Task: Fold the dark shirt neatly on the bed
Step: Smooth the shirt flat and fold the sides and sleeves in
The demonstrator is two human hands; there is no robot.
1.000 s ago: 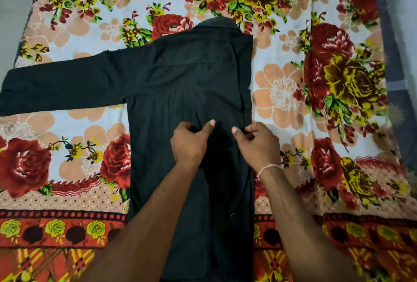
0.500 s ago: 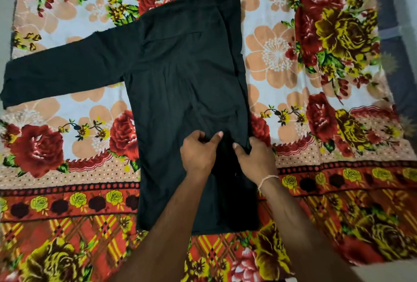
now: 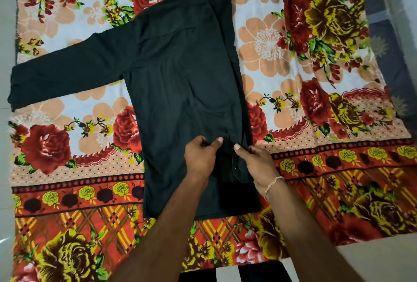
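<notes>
The dark shirt lies flat on the floral bedspread, collar at the far end. Its left sleeve stretches out to the left. The right side is folded inward, and the right sleeve runs down along the right edge to a buttoned cuff. My left hand pinches the fabric near the lower middle of the shirt. My right hand grips the folded sleeve just to the right of it, thumb pointing up. Both forearms cover part of the hem.
The bedspread's near edge ends above pale floor tiles. A grey-blue mattress edge shows at the far right. A light wall or floor strip runs along the left.
Both hands have slid down the shirt from its middle towards the hem, staying close together. The view has tilted so more of the bedspread's near edge shows.
</notes>
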